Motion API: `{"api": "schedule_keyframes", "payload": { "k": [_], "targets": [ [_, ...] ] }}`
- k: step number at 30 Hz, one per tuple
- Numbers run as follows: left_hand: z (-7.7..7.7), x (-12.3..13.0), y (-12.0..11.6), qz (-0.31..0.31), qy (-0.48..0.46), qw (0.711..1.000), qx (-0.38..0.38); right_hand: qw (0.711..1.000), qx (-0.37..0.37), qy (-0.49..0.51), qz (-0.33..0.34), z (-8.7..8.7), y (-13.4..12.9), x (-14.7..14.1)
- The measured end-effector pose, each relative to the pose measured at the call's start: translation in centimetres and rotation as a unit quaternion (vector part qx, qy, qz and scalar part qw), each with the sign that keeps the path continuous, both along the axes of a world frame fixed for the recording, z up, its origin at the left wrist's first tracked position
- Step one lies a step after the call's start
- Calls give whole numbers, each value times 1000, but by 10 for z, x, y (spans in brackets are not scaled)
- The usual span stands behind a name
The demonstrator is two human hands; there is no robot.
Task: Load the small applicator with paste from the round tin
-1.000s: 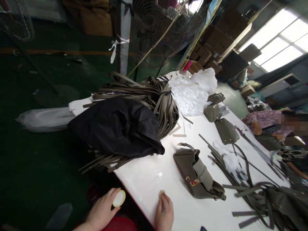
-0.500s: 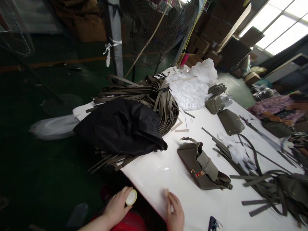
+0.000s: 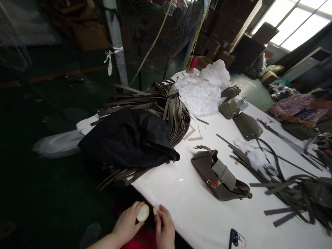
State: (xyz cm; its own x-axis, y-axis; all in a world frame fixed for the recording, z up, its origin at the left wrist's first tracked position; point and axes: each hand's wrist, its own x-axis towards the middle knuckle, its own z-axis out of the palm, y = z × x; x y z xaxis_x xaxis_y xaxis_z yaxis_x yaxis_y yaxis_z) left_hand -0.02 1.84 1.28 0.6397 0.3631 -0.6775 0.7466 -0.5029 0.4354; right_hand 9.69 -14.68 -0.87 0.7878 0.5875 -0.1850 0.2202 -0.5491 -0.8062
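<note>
At the near edge of the white table (image 3: 197, 214) the left hand (image 3: 128, 223) has its fingers curled round a small pale round tin or roll (image 3: 143, 213), pinched between thumb and fingertips just off the table's corner; the right hand (image 3: 164, 228) sits just beside it, its fingers drawn together on a tiny pale scrap (image 3: 156, 209), the two things nearly touching; whether the disc is a lid, a tape roll or a pot of wax cannot be told, and the scrap is too small to name. By the look of it the work is at an early stage: one olive handbag (image 3: 220, 174) lies on its side in the middle of the table, apparently assembled but with straps loose about it; a great bundle of olive straps (image 3: 166, 107) lies on the far left, half under a black cloth (image 3: 129, 138); more cut strips (image 3: 285, 193) trail to the right. A phone (image 3: 236, 239) is cut off at the near edge; another person's sleeve (image 3: 295, 107) shows far right.
</note>
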Motion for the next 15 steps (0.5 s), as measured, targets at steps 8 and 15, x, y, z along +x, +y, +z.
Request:
{"api": "schedule_keyframes", "payload": {
  "k": [8, 15],
  "targets": [
    [18, -3, 5, 64, -60, 996, -21, 970, 52, 236, -19, 31, 35, -19],
    [31, 11, 9, 103, -46, 993, -34, 973, 120, 183, 75, 15, 42, -16]
  ]
}}
